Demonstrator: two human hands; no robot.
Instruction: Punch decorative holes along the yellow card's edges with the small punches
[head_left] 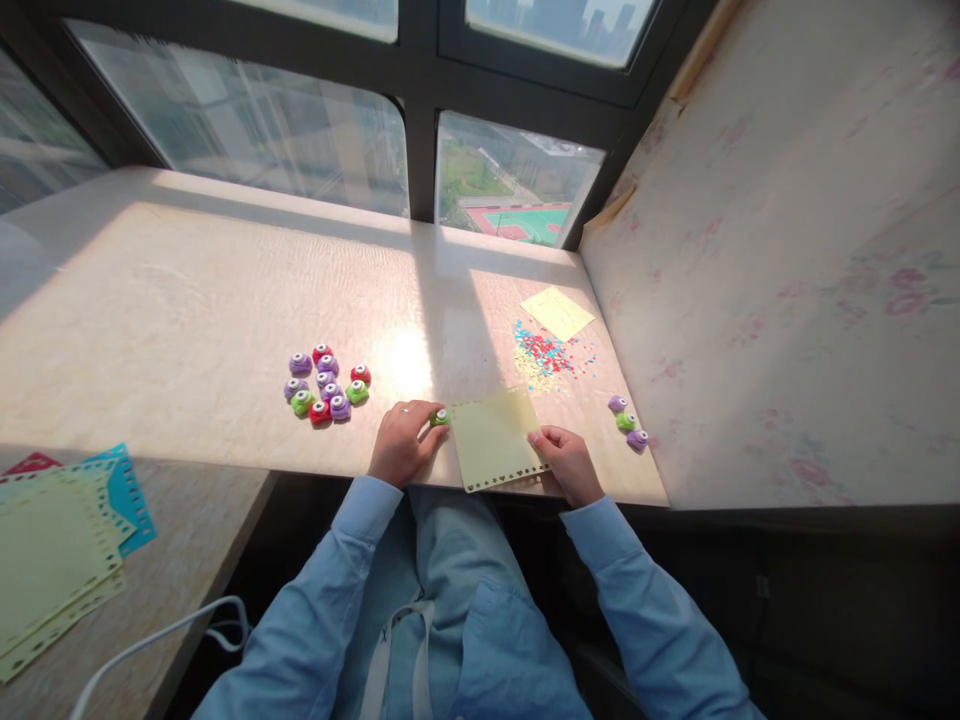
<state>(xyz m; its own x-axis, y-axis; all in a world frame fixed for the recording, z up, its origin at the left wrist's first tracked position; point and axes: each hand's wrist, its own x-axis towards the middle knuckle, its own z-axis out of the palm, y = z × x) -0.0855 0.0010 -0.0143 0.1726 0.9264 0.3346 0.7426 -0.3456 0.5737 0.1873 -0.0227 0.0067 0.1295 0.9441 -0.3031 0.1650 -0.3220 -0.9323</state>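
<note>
A pale yellow paper sheet (495, 438) with punched holes along its edges lies at the near edge of the windowsill counter (187, 300). My left hand (403, 442) is closed on a small green punch (439, 417) set at the sheet's left edge. My right hand (568, 460) pinches the sheet's right edge, fingers curled on the paper. Both sleeves are light blue.
Several purple, red and green punches (327, 383) cluster left of my hands. Three more punches (627, 421) sit at the right. A pile of coloured paper bits (546, 355) and a yellow sheet (556, 312) lie beyond. Punched sheets (52, 545) lie stacked on a lower table, left.
</note>
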